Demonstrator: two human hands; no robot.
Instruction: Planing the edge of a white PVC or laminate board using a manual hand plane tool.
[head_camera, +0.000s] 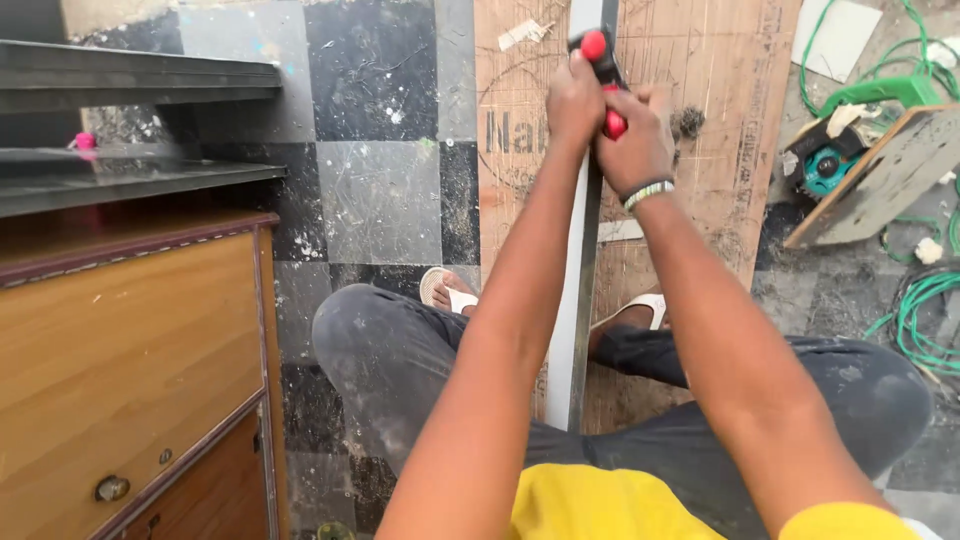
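Both of my hands clasp a red and black tool handle (597, 52) held out in front of me. My left hand (573, 98) wraps it from the left and my right hand (634, 143) grips just below, with a beaded band on the wrist. The tool bears on a long grey metal straightedge (579, 290) that lies lengthwise on a brown plywood sheet (720, 110) on the floor. My sandalled feet (447, 292) rest on the sheet's near end. A clump of dark shavings (688, 122) lies right of my hands.
A wooden cabinet (120, 350) with a dark countertop stands close on the left. A teal power tool (828, 165), a wooden offcut (880, 180) and green cable coils (925, 310) lie on the checkered tile floor (380, 130) at the right.
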